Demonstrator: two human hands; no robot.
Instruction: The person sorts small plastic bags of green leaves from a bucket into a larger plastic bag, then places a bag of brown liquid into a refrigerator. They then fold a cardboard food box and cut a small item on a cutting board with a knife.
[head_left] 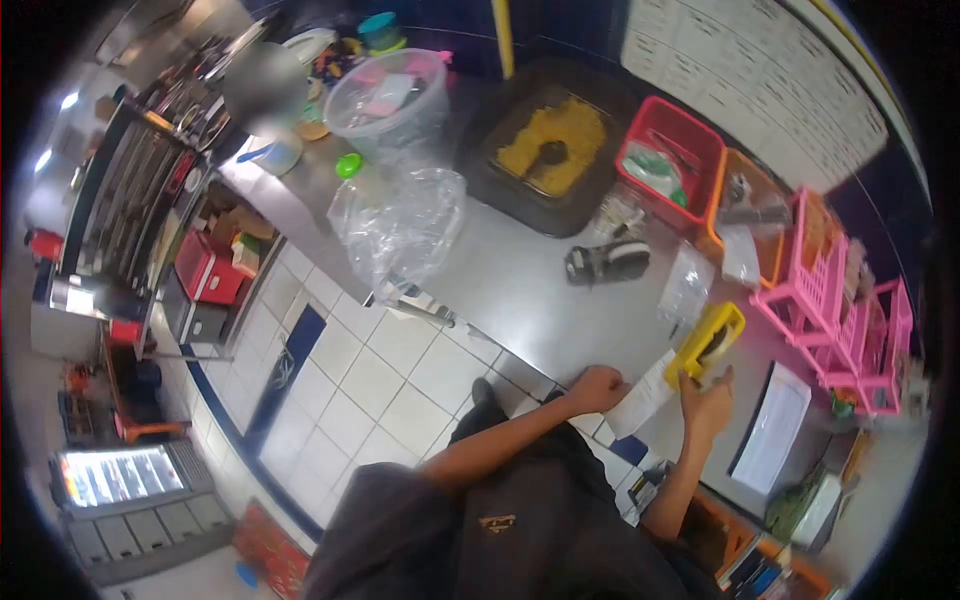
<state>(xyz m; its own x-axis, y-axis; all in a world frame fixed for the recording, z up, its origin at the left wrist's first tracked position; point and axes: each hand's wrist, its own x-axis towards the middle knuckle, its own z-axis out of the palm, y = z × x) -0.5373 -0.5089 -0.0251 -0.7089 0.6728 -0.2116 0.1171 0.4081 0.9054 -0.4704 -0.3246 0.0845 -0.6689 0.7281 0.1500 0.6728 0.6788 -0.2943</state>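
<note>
My left hand (598, 390) is closed at the table's front edge, gripping the near end of a narrow white paper slip (645, 393). The slip slants up to the right toward a yellow holder (718, 326) with something dark inside, whose exact kind I cannot make out. My right hand (707, 402) is at the holder's near end, thumb and index finger apart. Its thumb seems to touch the yellow end; the other fingers are partly hidden. Clear plastic packaging (687, 283) lies just beyond the holder.
Behind stand a dark tray of yellow food (590, 125), a red basket (700, 150), an orange basket (768, 250) and pink racks (810, 270). A black device (607, 262) and a clear plastic bag (405, 225) lie on the steel table (520, 300). Papers (775, 425) are at right.
</note>
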